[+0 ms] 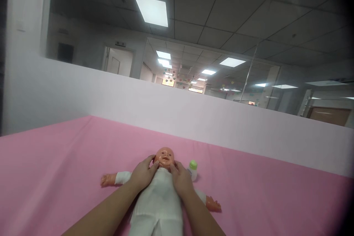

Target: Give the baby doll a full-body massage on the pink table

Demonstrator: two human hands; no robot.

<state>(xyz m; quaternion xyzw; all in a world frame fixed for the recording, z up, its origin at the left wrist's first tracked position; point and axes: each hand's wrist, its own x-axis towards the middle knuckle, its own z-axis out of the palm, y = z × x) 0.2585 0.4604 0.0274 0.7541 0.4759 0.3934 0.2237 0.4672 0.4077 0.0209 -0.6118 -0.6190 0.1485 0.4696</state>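
A baby doll [159,195] lies on its back on a pink sheet [83,169], its head at the far end and both arms spread sideways. White cloth covers its body, and the plastic head, forearms and hands are bare. My left hand [143,173] cups the left side of the doll's head, thumb near the jaw. On the opposite side my right hand [181,179] holds the head the same way, with its thumb by the cheek. Most of the fingers are hidden behind the head. Just right of my right hand stands a small bottle [193,171] with a green cap.
A low white wall [193,118] runs along the far edge of the pink surface. Above it is a large glass pane [199,66], with ceiling lights and a doorway [118,61] showing in it. Shallow creases cross the sheet.
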